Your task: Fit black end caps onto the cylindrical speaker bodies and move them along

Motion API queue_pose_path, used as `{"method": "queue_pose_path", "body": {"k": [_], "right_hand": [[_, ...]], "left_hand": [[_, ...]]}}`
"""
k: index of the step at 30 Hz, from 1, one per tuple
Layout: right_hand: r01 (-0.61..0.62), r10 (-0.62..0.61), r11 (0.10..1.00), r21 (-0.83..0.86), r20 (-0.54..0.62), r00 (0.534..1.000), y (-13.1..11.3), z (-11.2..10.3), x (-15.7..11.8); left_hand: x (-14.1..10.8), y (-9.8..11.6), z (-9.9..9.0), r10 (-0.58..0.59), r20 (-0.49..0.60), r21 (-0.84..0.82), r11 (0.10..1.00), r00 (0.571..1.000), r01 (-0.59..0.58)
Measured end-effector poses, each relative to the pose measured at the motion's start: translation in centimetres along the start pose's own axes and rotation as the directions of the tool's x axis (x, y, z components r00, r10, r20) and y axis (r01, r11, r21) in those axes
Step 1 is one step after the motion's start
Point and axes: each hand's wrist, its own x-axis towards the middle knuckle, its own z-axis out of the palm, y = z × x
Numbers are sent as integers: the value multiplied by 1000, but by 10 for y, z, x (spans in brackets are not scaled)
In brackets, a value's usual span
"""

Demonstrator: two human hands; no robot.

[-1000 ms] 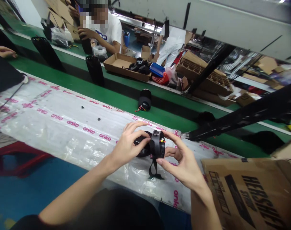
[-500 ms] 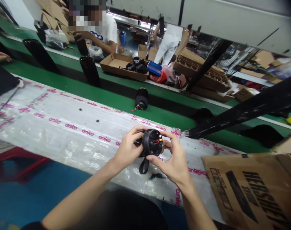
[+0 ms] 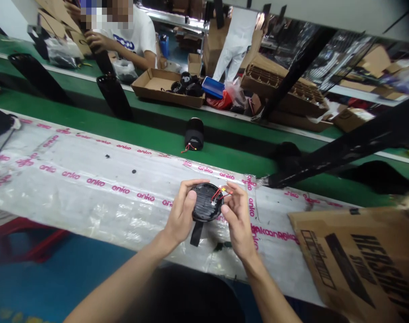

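Observation:
Both my hands hold a round black speaker part [image 3: 206, 202] above the plastic-covered bench [image 3: 100, 188], with a black strap [image 3: 197, 233] hanging below it. My left hand [image 3: 181, 211] grips its left edge, thumb across the glossy face. My right hand [image 3: 236, 219] is at its upper right edge, fingertips pinched close to the red and yellow wires [image 3: 223, 194]. The underside of the part is hidden.
A black cylindrical speaker [image 3: 194, 133] with red wires stands on the green belt beyond the bench. A printed cardboard box [image 3: 345, 255] lies at right. A black bar [image 3: 339, 159] slants above the belt. A co-worker [image 3: 127, 33] sits across the belt behind a cardboard tray [image 3: 167, 87].
The round part has turned from showing its ring-shaped end to showing a flat face, and it sits lower. My fingers have shifted to the wires. The whole view has drifted left and upward.

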Motion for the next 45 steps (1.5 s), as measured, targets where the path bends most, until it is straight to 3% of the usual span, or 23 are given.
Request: {"method": "queue_pose_path", "body": {"k": [3,6,10,12,14,16,19,21,24,26,28,30,32,35,37,38,40,41,45], "right_hand": [[-65,78,981,186,-68,995,11,7,-4],[-74,106,970,231,-130,986,11,17,-7],[44,-35,999,26,-283,958,1,23,-17],[104,-123,992,-78,-304,945,-4,23,-21],[90,-113,992,-91,-300,947,-9,23,-22],[17,-21,1000,-15,-300,954,-13,23,-21],[-57,85,993,103,-295,952,-16,25,-16],[-49,83,991,121,-298,951,-17,28,-14],[-21,46,996,88,-291,956,-15,26,-16],[34,-28,999,27,-219,975,-11,19,-20],[136,-140,989,-66,-60,988,-6,7,-25],[225,-207,961,-162,120,971,1,-6,-28],[248,-193,938,-240,230,954,11,-17,-28],[162,-85,950,-267,279,957,29,-21,-22],[79,-4,964,-253,285,959,41,-16,-14],[50,24,968,-247,287,958,47,-12,-10],[35,39,970,-242,294,955,54,-4,-1],[43,32,970,-240,299,954,55,-1,4],[56,8,983,-172,350,937,43,-2,39]], "left_hand": [[-8,-8,6,26,-100,-100,994,995,-36],[-12,-10,8,-3,-160,-167,986,987,-24],[-19,-4,15,15,-227,-78,996,974,-33],[-21,-1,19,42,-258,-38,998,965,-54],[-19,0,19,30,-269,-46,998,963,-44],[-12,1,11,-28,-231,-92,996,972,7],[1,-1,-7,-114,-55,-144,984,992,105],[8,-3,-15,-86,76,-114,989,993,94],[13,-9,-14,28,125,-55,998,992,-21],[12,-13,-10,50,94,-19,999,994,-49],[11,-15,-7,39,81,25,999,996,-41],[8,-12,-8,30,105,53,998,994,-36],[7,-6,-15,-4,155,75,997,988,-8],[15,8,-31,-106,300,139,988,948,66],[36,15,-43,-118,359,205,978,926,45],[53,17,-49,-109,338,264,964,935,17],[100,16,-57,-78,197,421,907,977,-12],[127,13,-60,-94,82,550,835,992,34],[227,-12,-64,-233,-81,688,690,969,223]]}}
